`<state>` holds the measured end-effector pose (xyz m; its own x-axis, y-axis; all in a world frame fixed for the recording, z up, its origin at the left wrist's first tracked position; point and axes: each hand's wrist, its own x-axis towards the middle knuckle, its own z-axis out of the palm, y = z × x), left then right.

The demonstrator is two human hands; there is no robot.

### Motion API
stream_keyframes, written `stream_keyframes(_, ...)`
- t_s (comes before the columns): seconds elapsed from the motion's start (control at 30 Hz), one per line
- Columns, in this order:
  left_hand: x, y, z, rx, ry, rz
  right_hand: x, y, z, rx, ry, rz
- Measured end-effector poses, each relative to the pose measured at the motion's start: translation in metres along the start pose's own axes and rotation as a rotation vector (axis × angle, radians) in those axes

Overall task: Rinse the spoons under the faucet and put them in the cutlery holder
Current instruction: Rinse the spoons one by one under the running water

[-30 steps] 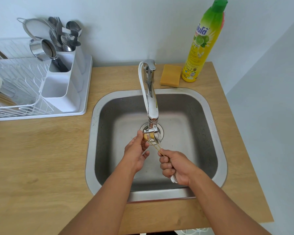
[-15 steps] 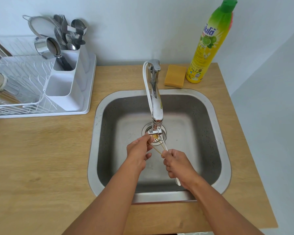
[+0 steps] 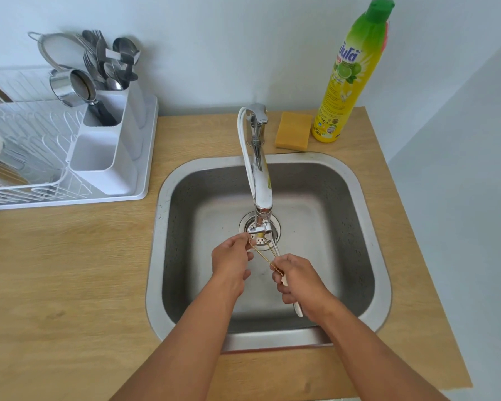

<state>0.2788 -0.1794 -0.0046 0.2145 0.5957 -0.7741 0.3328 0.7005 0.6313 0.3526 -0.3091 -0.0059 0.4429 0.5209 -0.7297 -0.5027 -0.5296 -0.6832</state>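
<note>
Over the steel sink [image 3: 368,215], my right hand [image 3: 298,280] grips the handles of thin gold-coloured spoons [image 3: 263,257], and a white handle end sticks out below the fist. Their bowls reach up under the faucet [image 3: 259,180] spout, above the drain. My left hand [image 3: 232,263] pinches the bowl end of one spoon at its fingertips. The bowls are mostly hidden by the spout and my fingers. The white cutlery holder [image 3: 110,157] stands at the back left, its rear compartment filled with several steel spoons and forks.
A white dish rack [image 3: 26,157] on a tray holds the cutlery holder, a metal strainer and a steel cup. A yellow sponge [image 3: 292,134] and a tall dish soap bottle [image 3: 350,76] stand behind the sink. Wooden counter [image 3: 64,285] surrounds the sink.
Both hands stay under the spout with the spoons. The left hand's fingers have slid a little to the left along the bowl end. The view has shifted slightly.
</note>
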Motion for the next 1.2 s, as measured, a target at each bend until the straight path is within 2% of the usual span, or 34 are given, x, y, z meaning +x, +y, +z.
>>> stream_keyframes(0.1, 0.002, 0.003, -0.001, -0.018, -0.017, -0.008, -0.002, -0.006, 0.001, 0.201, -0.085, 0.092)
stream_keyframes(0.2, 0.003, 0.0, -0.002, -0.006, -0.03, 0.075, -0.004, -0.011, 0.003, 0.282, -0.117, 0.151)
stream_keyframes(0.33, 0.002, -0.005, -0.002, 0.032, -0.049, 0.201, -0.009, -0.012, 0.003, 0.285, -0.166, 0.173)
stream_keyframes(0.53, -0.002, -0.007, 0.003, -0.034, -0.06, 0.237, -0.013, -0.01, 0.007, 0.305, -0.214, 0.188)
stream_keyframes(0.7, -0.006, -0.01, 0.012, -0.056, -0.007, 0.287, -0.013, -0.009, 0.007, 0.279, -0.25, 0.202)
stream_keyframes(0.8, -0.003, -0.012, 0.015, 0.026, 0.076, 0.339, -0.011, -0.008, 0.007, 0.239, -0.224, 0.208)
stream_keyframes(0.87, -0.002, -0.012, 0.016, 0.009, 0.067, 0.338, -0.009, -0.007, 0.008, 0.193, -0.195, 0.189)
stream_keyframes(1.1, 0.005, -0.007, 0.013, -0.072, -0.088, 0.164, -0.006, -0.005, 0.013, 0.059, -0.114, 0.101)
stream_keyframes(1.2, 0.003, -0.007, 0.014, -0.08, -0.1, 0.176, -0.005, -0.003, 0.015, 0.068, -0.126, 0.089)
